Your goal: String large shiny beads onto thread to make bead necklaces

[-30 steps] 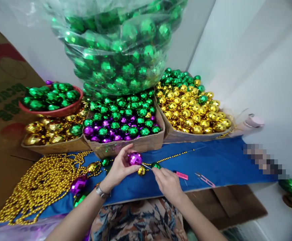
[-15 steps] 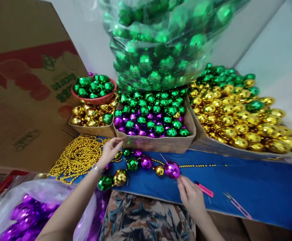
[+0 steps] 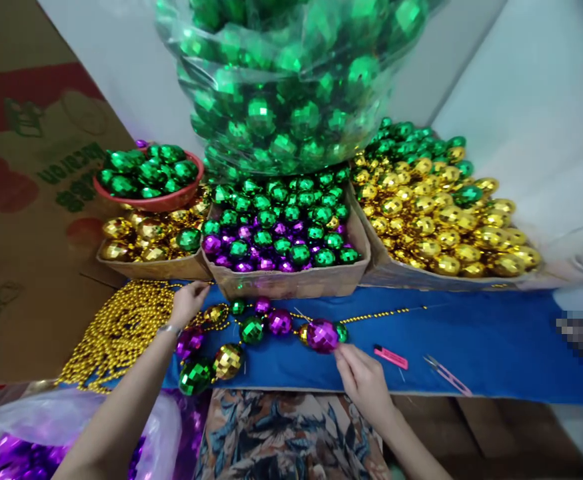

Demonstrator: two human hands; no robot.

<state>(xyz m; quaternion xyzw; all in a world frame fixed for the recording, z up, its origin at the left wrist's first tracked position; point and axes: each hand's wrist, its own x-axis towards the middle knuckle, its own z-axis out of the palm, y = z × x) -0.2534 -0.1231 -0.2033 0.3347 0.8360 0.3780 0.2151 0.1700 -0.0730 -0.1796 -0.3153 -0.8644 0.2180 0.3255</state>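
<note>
My right hand point(image 3: 364, 375) pinches the edge of a large shiny purple ball point(image 3: 322, 335) at the right part of a bead garland. Just behind that ball a green ball point(image 3: 341, 332) shows partly. My left hand point(image 3: 190, 303) is raised by the left corner of the middle box, thumb and fingers pinched together; whatever they hold is too fine to make out. Between the hands lie strung faceted balls, among them a gold ball point(image 3: 228, 361), a green ball point(image 3: 196, 376) and a purple ball point(image 3: 279, 322). A thin gold bead strand point(image 3: 376, 316) trails right.
Cardboard boxes of green-purple balls point(image 3: 284, 283) and gold balls point(image 3: 441, 233) line the back, below a green-filled plastic bag point(image 3: 281, 87). A red bowl point(image 3: 151, 202), gold bead strands point(image 3: 116, 333), pink cutter point(image 3: 390, 357) and thread snips point(image 3: 446, 375) lie around. A purple-filled bag point(image 3: 156, 427) stands front left.
The view has swung right, so everything sits further left. My left hand has drawn slightly left of the box corner. A green ball now shows behind the purple one, still in my right hand.
</note>
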